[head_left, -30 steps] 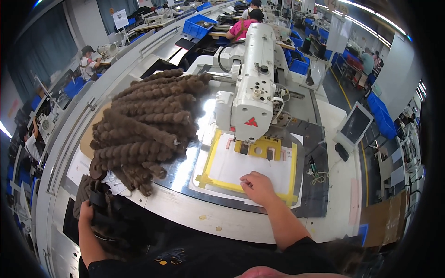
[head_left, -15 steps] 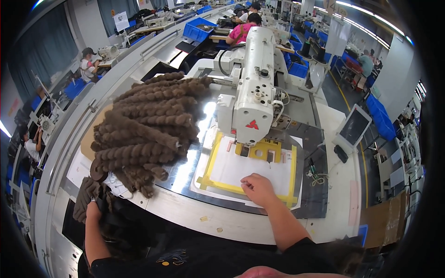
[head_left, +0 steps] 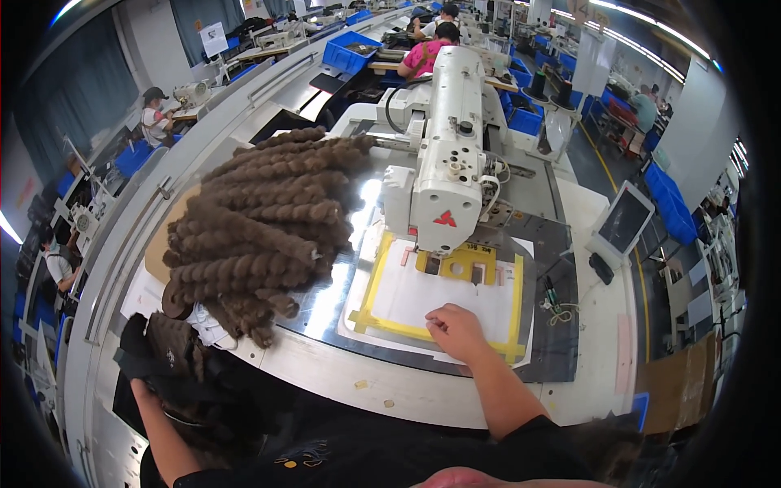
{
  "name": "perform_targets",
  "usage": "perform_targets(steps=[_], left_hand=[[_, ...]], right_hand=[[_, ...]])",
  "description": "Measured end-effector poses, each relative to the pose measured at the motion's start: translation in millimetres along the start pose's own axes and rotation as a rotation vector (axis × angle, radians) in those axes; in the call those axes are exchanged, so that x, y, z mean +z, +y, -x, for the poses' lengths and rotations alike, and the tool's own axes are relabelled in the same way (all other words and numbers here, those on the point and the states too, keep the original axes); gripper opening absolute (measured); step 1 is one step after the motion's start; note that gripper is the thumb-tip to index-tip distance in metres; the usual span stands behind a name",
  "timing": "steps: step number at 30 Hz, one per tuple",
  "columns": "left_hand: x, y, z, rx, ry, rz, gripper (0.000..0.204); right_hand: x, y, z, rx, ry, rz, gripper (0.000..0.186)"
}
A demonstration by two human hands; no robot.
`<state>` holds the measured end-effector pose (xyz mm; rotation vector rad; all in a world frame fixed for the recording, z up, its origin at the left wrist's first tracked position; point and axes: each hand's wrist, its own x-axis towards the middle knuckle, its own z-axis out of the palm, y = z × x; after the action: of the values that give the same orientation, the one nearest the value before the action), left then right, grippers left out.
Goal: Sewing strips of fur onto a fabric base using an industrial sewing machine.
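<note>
My left hand is at the table's left front edge, closed on a dark fabric piece; the cloth hides most of its fingers. Against that lies a brown fabric piece, with more dark cloth hanging below. My right hand rests on a white sheet bordered with yellow tape, fingers curled and nothing visible in them. Beyond it, a yellow template plate with cut-outs sits under the head of a white sewing machine. Left of the machine lies a large pile of brown fluffy twisted strips.
A tablet-like screen stands on the table's right side, near a small black device. Green-handled snips lie right of the sheet. A blue bin is at the back. Other people sit at machines farther off.
My left hand has moved slightly left and down, and the dark cloth by it has shifted upward and turned. My right hand stays on the sheet in almost the same pose.
</note>
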<state>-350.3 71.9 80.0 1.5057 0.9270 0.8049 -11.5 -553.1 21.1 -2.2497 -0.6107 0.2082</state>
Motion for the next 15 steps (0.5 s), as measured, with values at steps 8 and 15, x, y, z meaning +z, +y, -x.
perform_targets(steps=[8,15], left_hand=[[-72,8,-22,0.322,-0.765,0.784,0.055],[221,76,69,0.251,-0.879,0.851,0.054]], right_hand=[[1,-15,-2,-0.004,0.012,0.026,0.019],[-19,-105,2,-0.407,0.169,0.032,0.053]])
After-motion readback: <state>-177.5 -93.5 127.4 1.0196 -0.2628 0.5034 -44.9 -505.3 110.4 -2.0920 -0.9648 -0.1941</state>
